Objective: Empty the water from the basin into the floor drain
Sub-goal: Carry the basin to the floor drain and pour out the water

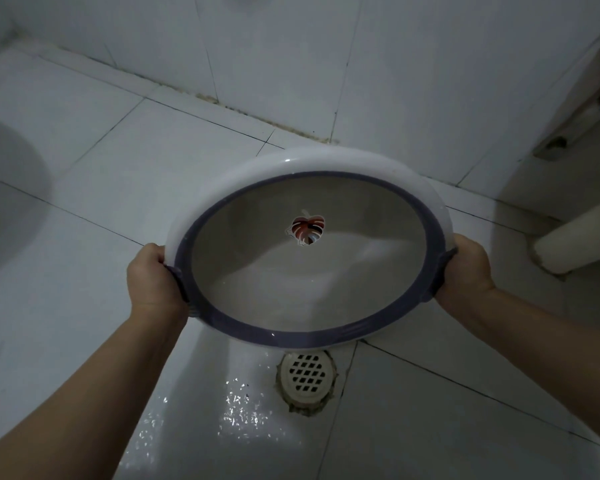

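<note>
I hold a round white basin (pixel 326 161) with a purple rim band above the tiled floor, tipped toward me. My left hand (pixel 151 278) grips its left handle and my right hand (pixel 466 271) grips its right handle. A red leaf sticker (pixel 307 228) marks the basin's bottom, and shallow water lies in the near part of the bowl. Just below the basin's near rim sits the white floor drain (pixel 307 374), its grille uncovered. The floor tile left of the drain glistens with water (pixel 236 403).
A white tiled wall (pixel 291 46) rises behind the basin. At the far left curves a white fixture (pixel 4 188). A white cylinder (pixel 579 237) leans at the right, beside a door frame (pixel 568 126).
</note>
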The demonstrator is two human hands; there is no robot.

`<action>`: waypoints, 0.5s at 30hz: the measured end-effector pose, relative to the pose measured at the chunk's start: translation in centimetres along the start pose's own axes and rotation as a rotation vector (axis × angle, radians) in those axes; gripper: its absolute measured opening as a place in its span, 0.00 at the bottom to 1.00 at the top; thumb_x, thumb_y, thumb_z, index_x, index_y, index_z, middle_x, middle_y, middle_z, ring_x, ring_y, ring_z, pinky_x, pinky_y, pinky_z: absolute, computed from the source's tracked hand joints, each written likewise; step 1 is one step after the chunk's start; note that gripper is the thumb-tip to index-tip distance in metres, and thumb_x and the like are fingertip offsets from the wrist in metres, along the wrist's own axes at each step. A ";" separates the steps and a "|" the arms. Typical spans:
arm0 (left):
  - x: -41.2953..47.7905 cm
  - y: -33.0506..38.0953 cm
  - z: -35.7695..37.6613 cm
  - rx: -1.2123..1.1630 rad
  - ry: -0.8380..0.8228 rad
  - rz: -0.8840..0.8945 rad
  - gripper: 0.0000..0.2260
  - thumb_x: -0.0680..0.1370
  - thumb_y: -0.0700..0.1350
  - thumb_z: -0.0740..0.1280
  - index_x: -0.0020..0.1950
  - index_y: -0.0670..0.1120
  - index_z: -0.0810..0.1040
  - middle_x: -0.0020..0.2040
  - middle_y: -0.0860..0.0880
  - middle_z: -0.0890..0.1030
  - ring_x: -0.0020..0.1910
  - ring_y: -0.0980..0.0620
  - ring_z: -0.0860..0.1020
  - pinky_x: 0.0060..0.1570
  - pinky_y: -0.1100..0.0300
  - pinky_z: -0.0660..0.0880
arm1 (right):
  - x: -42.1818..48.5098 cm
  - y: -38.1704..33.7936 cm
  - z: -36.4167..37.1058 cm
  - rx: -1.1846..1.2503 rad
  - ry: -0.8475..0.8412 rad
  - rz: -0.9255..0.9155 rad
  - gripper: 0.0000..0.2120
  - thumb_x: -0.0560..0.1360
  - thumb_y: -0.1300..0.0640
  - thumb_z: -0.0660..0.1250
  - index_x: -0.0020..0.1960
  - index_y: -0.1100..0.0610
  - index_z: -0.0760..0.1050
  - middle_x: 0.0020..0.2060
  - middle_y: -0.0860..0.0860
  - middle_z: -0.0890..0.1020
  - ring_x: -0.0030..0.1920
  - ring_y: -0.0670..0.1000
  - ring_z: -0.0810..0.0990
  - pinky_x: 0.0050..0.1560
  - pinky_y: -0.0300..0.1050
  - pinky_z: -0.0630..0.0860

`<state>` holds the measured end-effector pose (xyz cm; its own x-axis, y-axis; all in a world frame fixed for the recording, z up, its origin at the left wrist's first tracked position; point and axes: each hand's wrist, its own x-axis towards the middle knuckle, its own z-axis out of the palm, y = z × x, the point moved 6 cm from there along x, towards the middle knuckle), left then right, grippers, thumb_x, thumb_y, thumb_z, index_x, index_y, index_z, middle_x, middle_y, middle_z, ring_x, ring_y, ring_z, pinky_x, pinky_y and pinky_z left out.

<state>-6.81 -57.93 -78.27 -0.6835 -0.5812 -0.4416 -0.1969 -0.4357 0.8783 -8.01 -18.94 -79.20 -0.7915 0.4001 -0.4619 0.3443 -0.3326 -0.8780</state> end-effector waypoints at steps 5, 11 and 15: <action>-0.6 0.6 -0.3 0.050 0.010 0.031 0.25 0.71 0.40 0.54 0.11 0.46 0.62 0.12 0.57 0.64 0.13 0.59 0.65 0.18 0.74 0.59 | -0.4 0.0 -0.4 -0.037 0.038 0.007 0.15 0.75 0.60 0.52 0.32 0.55 0.69 0.23 0.52 0.70 0.26 0.50 0.69 0.26 0.38 0.68; -1.2 0.8 -0.7 0.048 0.056 0.034 0.25 0.70 0.37 0.53 0.12 0.46 0.60 0.12 0.57 0.62 0.13 0.59 0.62 0.17 0.74 0.58 | -1.1 -0.7 -0.8 -0.061 0.019 -0.032 0.14 0.74 0.62 0.52 0.31 0.56 0.65 0.24 0.52 0.67 0.27 0.51 0.65 0.30 0.42 0.64; -0.8 0.6 -1.6 0.022 0.075 -0.002 0.21 0.69 0.39 0.55 0.14 0.47 0.61 0.14 0.57 0.63 0.17 0.57 0.63 0.21 0.69 0.60 | -1.9 -1.4 -0.7 -0.049 -0.043 -0.089 0.21 0.74 0.64 0.51 0.24 0.54 0.69 0.18 0.46 0.69 0.26 0.50 0.67 0.30 0.41 0.65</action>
<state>-5.30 -58.81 -77.65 -0.6289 -0.6303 -0.4552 -0.2145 -0.4221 0.8808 -6.67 -18.65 -77.16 -0.8406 0.3886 -0.3773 0.2952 -0.2552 -0.9207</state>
